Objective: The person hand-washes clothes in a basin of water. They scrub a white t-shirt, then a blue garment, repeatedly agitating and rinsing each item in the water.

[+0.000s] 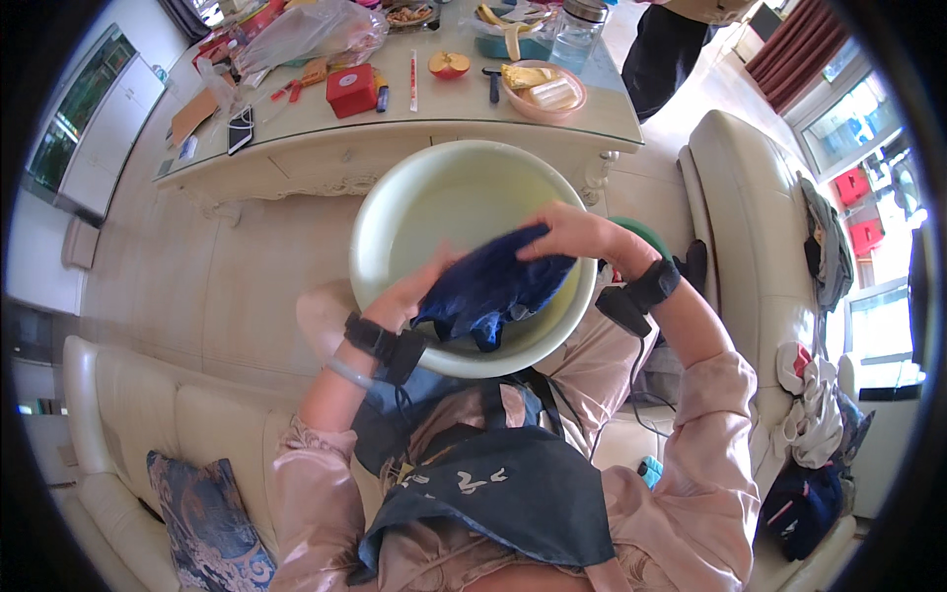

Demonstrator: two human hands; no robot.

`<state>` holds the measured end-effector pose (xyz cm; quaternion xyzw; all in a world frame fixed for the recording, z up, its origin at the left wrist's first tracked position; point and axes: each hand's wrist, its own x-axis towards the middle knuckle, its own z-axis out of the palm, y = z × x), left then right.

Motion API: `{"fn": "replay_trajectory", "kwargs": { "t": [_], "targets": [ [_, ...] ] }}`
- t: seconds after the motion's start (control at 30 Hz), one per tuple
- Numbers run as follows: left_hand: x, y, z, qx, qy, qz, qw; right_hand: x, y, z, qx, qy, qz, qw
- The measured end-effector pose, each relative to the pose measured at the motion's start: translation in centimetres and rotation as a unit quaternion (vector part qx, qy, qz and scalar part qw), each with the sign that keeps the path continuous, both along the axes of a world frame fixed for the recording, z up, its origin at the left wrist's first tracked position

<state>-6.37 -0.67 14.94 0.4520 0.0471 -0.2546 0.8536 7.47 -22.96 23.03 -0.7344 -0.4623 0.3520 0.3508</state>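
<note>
A dark blue cloth (492, 285) is stretched between my two hands, above a large pale basin (360, 255). My left hand (425, 285) grips its left side, the fingertips blurred and partly hidden behind the fabric. At the upper right, my right hand (566, 233) pinches the cloth's edge. The lower part of the fabric hangs in folds near the basin's front rim. Shallow, slightly yellowish liquid seems to lie in the basin. A black strapped device sits on each wrist.
A glass-topped coffee table (296, 133) stands just beyond the basin, bearing a red box (351, 90), a halved apple (448, 64) and a pink bowl (545, 111). A green container (640, 233) is right of the basin. Cream sofas (747, 214) flank me. A person (666, 55) stands behind the table.
</note>
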Motion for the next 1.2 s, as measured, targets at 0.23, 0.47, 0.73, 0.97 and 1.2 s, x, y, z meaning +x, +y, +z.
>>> {"fn": "replay_trajectory", "kwargs": {
  "t": [0.23,0.47,0.73,0.97,1.2],
  "targets": [
    [1.1,-0.5,-0.9,0.312,-0.241,0.068,0.916,1.3,-1.8,-3.3,0.125,0.356,-0.196,0.905],
    [2.2,-4.0,-3.6,-0.08,-0.01,0.185,0.979,-0.7,1.2,-6.1,0.184,0.079,-0.406,0.891],
    [3.3,-7.6,-6.3,-0.108,0.053,0.23,0.966,-6.0,7.4,-10.5,0.102,-0.227,-0.461,0.852],
    [4.1,-5.7,-8.8,0.107,-0.056,0.187,0.975,-6.1,7.8,-11.8,0.142,-0.269,-0.376,0.875],
    [3.8,-5.6,-7.9,-0.038,-0.219,0.098,0.97,-5.6,7.9,-11.8,0.229,-0.258,-0.42,0.84]
  ]
}}
